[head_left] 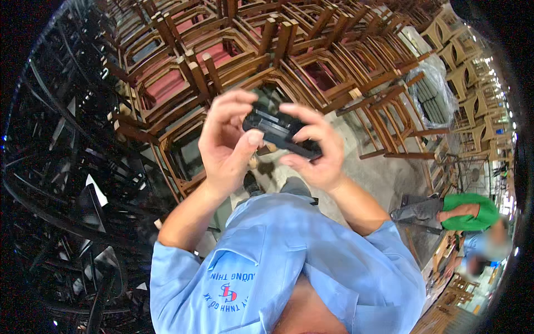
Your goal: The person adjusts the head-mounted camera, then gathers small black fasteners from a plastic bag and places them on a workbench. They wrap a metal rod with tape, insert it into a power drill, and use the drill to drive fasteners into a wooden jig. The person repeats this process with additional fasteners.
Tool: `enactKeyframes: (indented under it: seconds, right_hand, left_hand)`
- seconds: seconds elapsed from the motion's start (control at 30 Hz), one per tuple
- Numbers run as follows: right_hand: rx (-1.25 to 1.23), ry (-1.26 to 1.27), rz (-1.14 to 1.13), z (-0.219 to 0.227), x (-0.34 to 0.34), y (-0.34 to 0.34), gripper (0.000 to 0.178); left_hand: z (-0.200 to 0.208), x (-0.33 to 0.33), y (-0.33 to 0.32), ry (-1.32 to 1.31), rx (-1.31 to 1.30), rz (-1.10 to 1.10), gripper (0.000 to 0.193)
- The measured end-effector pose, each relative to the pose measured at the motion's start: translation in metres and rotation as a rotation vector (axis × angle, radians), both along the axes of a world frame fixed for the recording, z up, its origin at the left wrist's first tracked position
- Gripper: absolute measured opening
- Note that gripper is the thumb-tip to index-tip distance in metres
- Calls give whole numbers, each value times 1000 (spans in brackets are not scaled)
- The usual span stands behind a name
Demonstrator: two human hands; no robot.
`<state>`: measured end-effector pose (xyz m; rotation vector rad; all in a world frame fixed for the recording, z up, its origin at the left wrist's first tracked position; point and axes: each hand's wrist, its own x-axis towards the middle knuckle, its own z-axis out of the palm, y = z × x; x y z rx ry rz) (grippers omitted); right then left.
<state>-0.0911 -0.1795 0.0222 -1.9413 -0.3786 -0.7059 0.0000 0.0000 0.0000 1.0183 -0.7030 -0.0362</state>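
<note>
A small black oblong device (pixel 281 132), smooth and glossy on top, is held up in front of my chest with both hands. It tilts down toward the right. Its exact kind cannot be made out. My left hand (pixel 225 146) grips its left end, thumb against the near side and fingers curled over the far side. At the other end, my right hand (pixel 322 147) pinches the device between thumb and fingers. Both forearms come up from my light blue sleeves.
Stacked wooden chair frames (pixel 233 50) fill the space ahead. Dark curved furniture parts (pixel 72 183) crowd the left. Pale chair frames (pixel 464 78) and a plastic-wrapped bundle (pixel 433 100) are at the right. A person in green (pixel 470 211) bends near another person in blue (pixel 473 245). Concrete floor (pixel 356 145) shows between.
</note>
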Motion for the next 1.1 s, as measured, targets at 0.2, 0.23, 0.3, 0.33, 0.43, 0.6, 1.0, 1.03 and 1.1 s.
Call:
enactKeyframes:
  seconds: [0.2, 0.23, 0.3, 0.33, 0.43, 0.6, 1.0, 1.03, 1.1]
  right_hand:
    - [19, 161, 108, -127, 245, -40, 26]
    - [-10, 147, 162, -142, 301, -43, 24]
    - [2, 127, 250, -153, 402, -41, 22]
    - [30, 189, 332, -157, 429, -45, 22]
    - [97, 361, 561, -158, 517, -64, 25]
    - [41, 797, 1018, -169, 622, -104, 19]
    - [-260, 462, 1365, -293, 651, -4, 81]
    - [-449, 618, 1643, -324, 649, 6, 80]
    - [-659, 374, 1983, -374, 650, 15, 67]
  left_hand:
    - [-121, 206, -36, 615, 84, -106, 65]
    - [-131, 252, -34, 651, 181, -43, 62]
    - [-144, 335, -30, 725, 220, 50, 54]
    - [-144, 353, -32, 758, 164, 75, 49]
    - [-150, 417, -26, 733, 238, 78, 33]
    - [-153, 475, -29, 578, 681, -75, 19]
    - [-193, 363, 15, 1178, 963, 886, 39]
    - [-201, 342, 11, 1254, 1071, 964, 41]
    - [-215, 326, -12, 1421, 1104, 1032, 45]
